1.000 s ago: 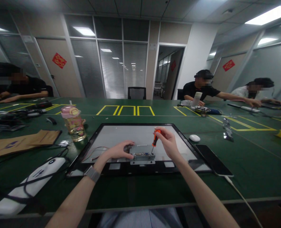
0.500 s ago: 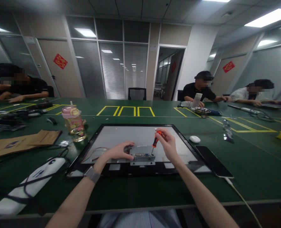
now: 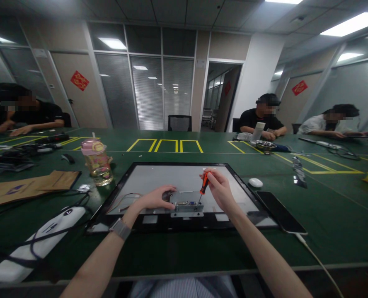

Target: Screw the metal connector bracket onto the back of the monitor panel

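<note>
A flat monitor panel point(image 3: 159, 176) with a black frame lies face down on the green table before me. A small metal bracket with blue and grey connector ports point(image 3: 186, 205) sits on its near part. My right hand point(image 3: 219, 187) is closed around a small orange-handled screwdriver point(image 3: 203, 187), whose tip rests on the bracket's right end. My left hand point(image 3: 155, 198), with a watch on its wrist, presses on the panel at the bracket's left end, fingers curled.
A pink drink bottle point(image 3: 96, 162), brown cardboard point(image 3: 28, 185) and a white device with black cables point(image 3: 44, 235) lie at left. A black phone point(image 3: 280, 212) with a cable and a white mouse point(image 3: 255, 182) lie at right. Other people sit at the far table edges.
My right hand has shifted slightly on the screwdriver handle, as in turning it. The person at back right has drawn an outstretched arm back. My left hand stays put.
</note>
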`<state>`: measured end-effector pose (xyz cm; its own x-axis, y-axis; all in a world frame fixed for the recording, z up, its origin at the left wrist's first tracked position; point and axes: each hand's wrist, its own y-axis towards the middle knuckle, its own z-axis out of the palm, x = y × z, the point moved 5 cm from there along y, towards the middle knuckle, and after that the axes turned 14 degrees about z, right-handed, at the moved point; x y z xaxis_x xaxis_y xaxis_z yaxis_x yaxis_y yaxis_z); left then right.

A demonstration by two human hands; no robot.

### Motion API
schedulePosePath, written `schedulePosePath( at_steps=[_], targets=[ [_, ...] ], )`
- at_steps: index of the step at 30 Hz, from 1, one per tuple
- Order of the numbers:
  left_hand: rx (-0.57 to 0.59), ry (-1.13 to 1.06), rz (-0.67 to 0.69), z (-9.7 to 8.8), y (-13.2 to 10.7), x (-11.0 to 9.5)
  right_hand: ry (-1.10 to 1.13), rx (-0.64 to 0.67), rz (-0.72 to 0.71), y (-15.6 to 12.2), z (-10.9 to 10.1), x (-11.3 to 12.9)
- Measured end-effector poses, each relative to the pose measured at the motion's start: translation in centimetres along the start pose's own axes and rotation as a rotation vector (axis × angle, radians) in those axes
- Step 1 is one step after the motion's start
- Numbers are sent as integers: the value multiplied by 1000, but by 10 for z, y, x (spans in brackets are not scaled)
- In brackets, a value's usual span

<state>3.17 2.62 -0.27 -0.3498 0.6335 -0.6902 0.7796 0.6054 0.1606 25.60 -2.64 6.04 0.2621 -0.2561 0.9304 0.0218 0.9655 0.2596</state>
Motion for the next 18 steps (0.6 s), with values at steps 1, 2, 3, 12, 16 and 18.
schedulePosePath(
  at_steps=[1,2,3,12,16,18],
  targets=[
    [0,0,-5,0,0,0,6,18,10,0,1,0],
    [0,1,-9,0,0,0,16,40,16,0,2,1],
    [-2,1,-11,0,0,0,29,59,17,0,3,1],
    [-5,3,-12,0,0,0,-16,49,1,-1,3,2],
    [-11,-5,1,0,0,-3,-52,102,-27,-1,5,3],
    [-9,-4,-6,0,0,-3,-92,87,-65,-2,4,5]
  ],
)
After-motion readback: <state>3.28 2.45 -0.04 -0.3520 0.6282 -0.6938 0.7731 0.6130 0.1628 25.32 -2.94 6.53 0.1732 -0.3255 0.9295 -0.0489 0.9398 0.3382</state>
